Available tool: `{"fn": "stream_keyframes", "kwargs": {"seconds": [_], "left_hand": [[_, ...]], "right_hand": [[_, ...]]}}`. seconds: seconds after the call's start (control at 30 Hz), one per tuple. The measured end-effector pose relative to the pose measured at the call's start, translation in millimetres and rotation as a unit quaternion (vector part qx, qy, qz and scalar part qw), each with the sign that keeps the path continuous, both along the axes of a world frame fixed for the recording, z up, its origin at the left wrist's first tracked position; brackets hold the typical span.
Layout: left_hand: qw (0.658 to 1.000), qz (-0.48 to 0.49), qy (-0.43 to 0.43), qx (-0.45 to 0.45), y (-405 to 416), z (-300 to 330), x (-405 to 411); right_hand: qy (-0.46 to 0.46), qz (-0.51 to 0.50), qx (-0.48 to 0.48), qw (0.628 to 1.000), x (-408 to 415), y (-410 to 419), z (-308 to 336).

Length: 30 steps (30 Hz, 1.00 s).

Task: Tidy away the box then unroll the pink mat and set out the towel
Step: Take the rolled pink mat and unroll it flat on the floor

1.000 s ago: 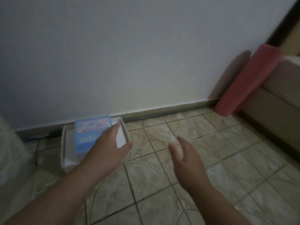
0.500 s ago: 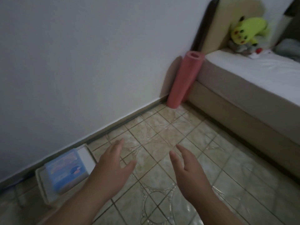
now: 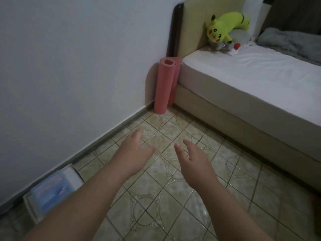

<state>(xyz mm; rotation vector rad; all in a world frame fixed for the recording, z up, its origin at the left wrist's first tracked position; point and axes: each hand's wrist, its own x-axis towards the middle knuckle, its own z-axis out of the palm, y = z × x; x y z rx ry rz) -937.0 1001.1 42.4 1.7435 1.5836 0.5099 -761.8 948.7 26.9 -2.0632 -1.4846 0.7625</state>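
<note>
A white box (image 3: 73, 176) with a blue pack inside sits on the floor against the wall at the lower left. The pink mat (image 3: 164, 86) stands rolled and upright in the corner between the wall and the bed. My left hand (image 3: 134, 153) and my right hand (image 3: 192, 159) hover over the tiles in the middle, both open and holding nothing, well short of the mat. No towel shows in this view.
A bed (image 3: 251, 87) with a white sheet runs along the right, with a yellow plush toy (image 3: 224, 26) and a grey blanket (image 3: 291, 40) on it. Patterned floor tiles (image 3: 173, 197) stretch between the wall (image 3: 78, 58) and the bed.
My view has swung right from the box toward the mat and the bed. My left hand has come off the box, and both hands now float open over the floor.
</note>
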Motion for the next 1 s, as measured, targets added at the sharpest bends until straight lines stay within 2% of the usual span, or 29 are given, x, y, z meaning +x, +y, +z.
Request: {"fn": "stream_keyframes", "kwargs": {"seconds": [0.23, 0.57, 0.77, 1.0], "left_hand": [[0.998, 0.003, 0.027, -0.055, -0.6, -9.2, 45.7], [0.99, 0.022, 0.045, -0.135, 51.8, -45.1, 78.0], [0.988, 0.005, 0.065, -0.142, 177.6, -45.5, 111.3], [0.998, -0.024, 0.055, -0.004, 387.1, -2.8, 171.4]], "right_hand": [[-0.036, 0.024, -0.018, 0.999, 63.6, 30.9, 14.2], [-0.062, 0.052, 0.039, 0.996, 110.2, 210.2, 58.5], [-0.07, 0.043, 0.021, 0.996, 136.3, 311.2, 48.0], [-0.062, 0.011, -0.06, 0.996, 175.2, 375.4, -0.8]]}}
